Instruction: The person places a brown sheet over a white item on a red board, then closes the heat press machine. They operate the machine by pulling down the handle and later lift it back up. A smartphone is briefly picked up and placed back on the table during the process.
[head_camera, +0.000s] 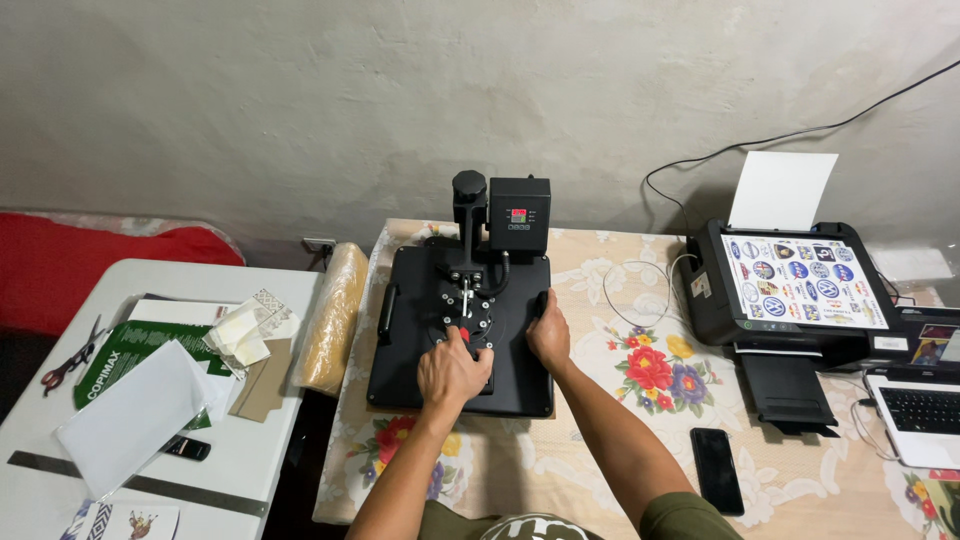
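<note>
Worktop (600, 470) with floral cloth carries black heat press (460, 330) at centre, printer (790, 290) to right, phone (716, 470) near front edge. Left hand (452, 372) closed over red knob on press top plate. Right hand (549, 335) grips press's right side handle.

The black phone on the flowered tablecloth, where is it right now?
The black phone lies flat, right of the person's right forearm, in front of the printer.
</note>
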